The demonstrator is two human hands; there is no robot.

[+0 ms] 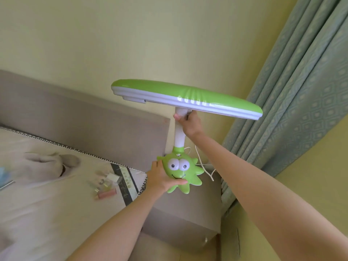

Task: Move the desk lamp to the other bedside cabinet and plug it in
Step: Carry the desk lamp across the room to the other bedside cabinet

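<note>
The desk lamp (188,97) is green and white, with a long flat head, a white neck and a star-shaped green base (180,170) bearing a cartoon face. It is held over the grey bedside cabinet (188,213). My left hand (162,178) cups the base from the left and below. My right hand (190,123) is wrapped around the top of the neck, just under the head. A white cord (205,166) trails from behind the base toward the wall. The plug is hidden.
A bed with a pale sheet (47,194) lies to the left, with a soft toy (47,164) and several small items (105,185) on it. A grey headboard (84,117) stands behind. Blue-green curtains (291,100) hang at the right.
</note>
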